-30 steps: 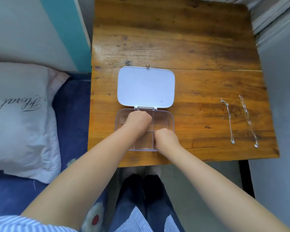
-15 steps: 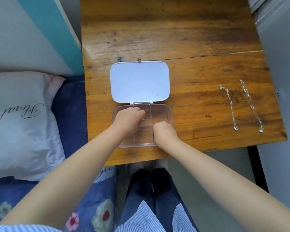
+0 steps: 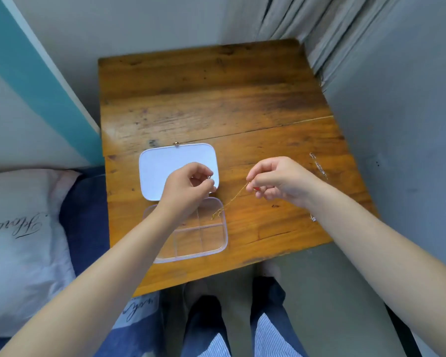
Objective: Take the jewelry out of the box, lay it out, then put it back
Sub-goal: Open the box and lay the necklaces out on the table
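Holding: gold chain, pinched by right hand
Left hand: pinching small clasp end
Box: open on table

A worn wooden table is seen, with a seam across its top. A clear compartmented box is laid near the front edge, its white lid opened flat behind it. Silver chains are laid out at the right.

I see a wooden table against grey walls. A white pillow lies left; a curtain hangs behind.
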Available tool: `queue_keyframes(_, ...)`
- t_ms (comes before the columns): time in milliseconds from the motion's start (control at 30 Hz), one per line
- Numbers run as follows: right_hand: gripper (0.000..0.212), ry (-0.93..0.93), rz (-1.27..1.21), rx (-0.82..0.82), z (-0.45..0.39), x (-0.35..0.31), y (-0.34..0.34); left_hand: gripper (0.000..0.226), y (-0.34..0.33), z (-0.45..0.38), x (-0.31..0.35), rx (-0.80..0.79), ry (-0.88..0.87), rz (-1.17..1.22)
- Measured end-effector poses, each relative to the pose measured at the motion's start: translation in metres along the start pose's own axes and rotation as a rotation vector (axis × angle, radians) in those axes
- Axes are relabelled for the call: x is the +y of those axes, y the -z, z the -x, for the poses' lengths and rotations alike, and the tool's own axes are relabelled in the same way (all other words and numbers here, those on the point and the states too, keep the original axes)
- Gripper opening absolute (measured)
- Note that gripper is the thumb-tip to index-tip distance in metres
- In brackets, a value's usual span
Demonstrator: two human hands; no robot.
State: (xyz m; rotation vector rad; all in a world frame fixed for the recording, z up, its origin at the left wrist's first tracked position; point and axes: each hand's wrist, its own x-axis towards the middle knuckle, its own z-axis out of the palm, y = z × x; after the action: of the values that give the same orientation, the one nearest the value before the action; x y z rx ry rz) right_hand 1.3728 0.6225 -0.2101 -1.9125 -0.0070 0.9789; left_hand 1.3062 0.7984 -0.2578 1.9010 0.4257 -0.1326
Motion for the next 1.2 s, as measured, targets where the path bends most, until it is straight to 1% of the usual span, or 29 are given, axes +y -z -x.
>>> queue_keyframes(67, 0.025, 0.051, -0.145, 0.015, 0.011, -0.018, 0.040, 0.033, -0.010, -0.012, 0.034, 0.003, 0.012, 0.157)
queue_keyframes(167, 0.025, 0.144, -0.199, 0.063, 0.015, -0.041, 0.093, 0.034, -0.028, -0.034, 0.086, 0.052, -0.038, 0.221)
queue_keyframes(200, 0.025, 0.167, -0.203, 0.079, 0.012, -0.048, 0.108, 0.033, -0.035, -0.043, 0.102, 0.081, -0.031, 0.254)
queue_keyframes(333, 0.025, 0.212, -0.162, 0.069, -0.016, -0.069, 0.165, 0.027, -0.064, -0.085, 0.152, 0.207, 0.056, 0.446)
queue_keyframes(400, 0.021, 0.220, -0.098, 0.075, -0.035, -0.077, 0.190, 0.024, -0.080, -0.108, 0.168, 0.266, 0.101, 0.549)
queue_keyframes(467, 0.016, 0.216, -0.038, 0.096, -0.054, -0.084, 0.211, 0.021, -0.099, -0.128, 0.179, 0.298, 0.183, 0.678)
queue_keyframes(567, 0.023, 0.186, -0.006, 0.162, -0.090, -0.097, 0.240, 0.007, -0.126, -0.160, 0.193, 0.319, 0.289, 0.742)
queue_keyframes(667, 0.024, 0.161, -0.048, 0.256, -0.132, -0.112, 0.267, 0.017, -0.139, -0.201, 0.209, 0.366, 0.331, 0.720)
queue_keyframes(733, 0.022, 0.175, -0.058, 0.296, -0.158, -0.121, 0.279, 0.021, -0.141, -0.228, 0.218, 0.374, 0.300, 0.668)
queue_keyframes(800, 0.022, 0.230, -0.073, 0.299, -0.180, -0.126, 0.286, 0.025, -0.139, -0.254, 0.222, 0.385, 0.247, 0.628)
queue_keyframes(900, 0.021, 0.318, -0.100, 0.277, -0.205, -0.126, 0.287, 0.022, -0.132, -0.285, 0.220, 0.387, 0.180, 0.500)
queue_keyframes(967, 0.023, 0.355, -0.078, 0.256, -0.218, -0.124, 0.285, 0.012, -0.127, -0.301, 0.212, 0.403, 0.179, 0.385)
queue_keyframes(1033, 0.025, 0.378, -0.038, 0.241, -0.228, -0.118, 0.282, 0.009, -0.126, -0.311, 0.203, 0.416, 0.181, 0.291)
queue_keyframes(1133, 0.026, 0.353, 0.020, 0.229, -0.238, -0.091, 0.280, 0.018, -0.140, -0.313, 0.182, 0.396, 0.165, 0.171)
queue_keyframes(1200, 0.025, 0.287, 0.070, 0.214, -0.244, -0.058, 0.276, 0.018, -0.158, -0.306, 0.157, 0.320, 0.207, 0.024)
